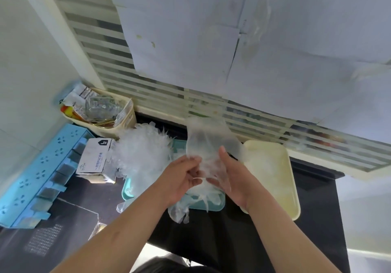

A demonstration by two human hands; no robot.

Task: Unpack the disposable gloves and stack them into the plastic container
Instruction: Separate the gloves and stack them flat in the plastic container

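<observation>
A clear disposable glove (pixel 208 143) hangs upright in the air above the teal tray (pixel 213 206). My left hand (pixel 179 177) pinches its lower left edge, and my right hand (pixel 229 173) grips its lower right side with the thumb on the front. A heap of loose clear gloves (pixel 143 156) fills the tray's left part and spills over its near edge. The white glove box (pixel 96 160) stands open to the left of the heap. A cream plastic container (pixel 273 175) lies to the right of the tray.
A blue holder (pixel 42 175) leans along the left wall. A cream basket (pixel 124 122) with packets and clear wrap stands in the back left corner. The black counter (pixel 317 209) ends at the right; slatted blinds and taped paper sheets stand behind.
</observation>
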